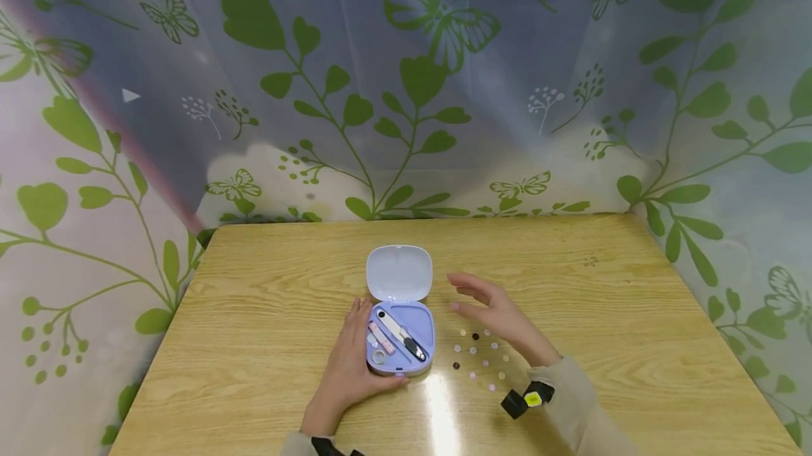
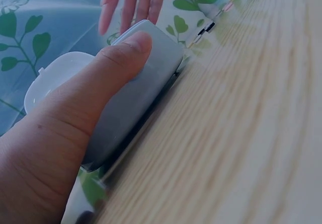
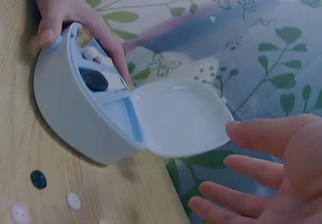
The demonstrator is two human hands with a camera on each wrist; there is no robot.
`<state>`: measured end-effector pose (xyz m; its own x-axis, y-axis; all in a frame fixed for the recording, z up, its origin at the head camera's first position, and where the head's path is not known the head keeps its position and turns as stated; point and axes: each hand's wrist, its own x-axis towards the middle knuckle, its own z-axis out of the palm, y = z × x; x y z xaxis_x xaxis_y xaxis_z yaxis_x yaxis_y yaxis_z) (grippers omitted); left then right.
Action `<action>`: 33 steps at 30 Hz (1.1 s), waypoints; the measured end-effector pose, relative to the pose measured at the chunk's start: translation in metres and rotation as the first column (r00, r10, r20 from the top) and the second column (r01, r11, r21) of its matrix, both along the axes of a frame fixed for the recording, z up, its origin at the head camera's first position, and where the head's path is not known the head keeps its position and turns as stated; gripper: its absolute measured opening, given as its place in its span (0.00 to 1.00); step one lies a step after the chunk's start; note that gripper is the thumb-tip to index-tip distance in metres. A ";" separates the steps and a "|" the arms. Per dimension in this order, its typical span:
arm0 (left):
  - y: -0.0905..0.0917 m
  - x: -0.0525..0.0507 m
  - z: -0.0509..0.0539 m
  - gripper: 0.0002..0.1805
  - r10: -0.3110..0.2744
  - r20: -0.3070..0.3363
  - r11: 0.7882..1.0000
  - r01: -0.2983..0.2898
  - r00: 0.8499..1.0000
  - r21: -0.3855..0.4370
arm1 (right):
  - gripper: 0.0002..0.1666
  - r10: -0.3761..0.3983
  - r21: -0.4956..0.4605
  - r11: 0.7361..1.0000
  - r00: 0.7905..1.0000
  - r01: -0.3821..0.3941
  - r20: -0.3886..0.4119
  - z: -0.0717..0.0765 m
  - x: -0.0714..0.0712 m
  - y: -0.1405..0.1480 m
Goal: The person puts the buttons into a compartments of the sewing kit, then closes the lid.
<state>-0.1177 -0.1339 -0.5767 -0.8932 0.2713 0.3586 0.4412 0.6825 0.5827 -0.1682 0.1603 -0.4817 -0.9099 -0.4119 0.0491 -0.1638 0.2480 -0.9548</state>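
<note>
A lilac sewing-kit-like box (image 1: pixel 419 316) stands on the table with its white lid (image 1: pixel 399 273) tipped back. My left hand (image 1: pixel 347 364) grips the box, fingers along its left side and thumb (image 2: pixel 118 55) against the front wall. Inside lie a white-and-black slim tool (image 1: pixel 401 335), a pink-and-white strip-like item (image 1: pixel 381 338) and a small pale ring-shaped item (image 1: pixel 378 356). The compartment (image 3: pixel 123 118) at the box's right side shows bare. My right hand (image 1: pixel 491 304) hovers right of the box, fingers spread and holding nothing.
Several loose buttons (image 1: pixel 476 337), pale, pink and black, lie on the wooden table (image 1: pixel 266 287) right of the box, below my right hand. A leaf-and-butterfly patterned curtain (image 1: pixel 342 89) hangs behind the table and at both sides.
</note>
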 end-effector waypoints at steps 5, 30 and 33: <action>0.001 0.001 0.001 0.76 0.005 0.014 1.000 -0.005 1.000 0.004 | 0.25 -0.145 -0.038 0.989 0.988 0.143 -0.058 -0.010 0.004 0.009; 0.002 0.001 -0.001 0.76 0.021 -0.031 1.000 -0.021 0.999 -0.016 | 0.14 -0.298 0.014 0.953 0.948 0.301 -0.109 -0.062 0.009 0.021; 0.002 0.001 0.001 0.76 0.019 -0.032 1.000 -0.019 0.999 -0.005 | 0.13 -0.254 0.046 0.963 0.954 0.264 -0.161 -0.066 0.010 0.021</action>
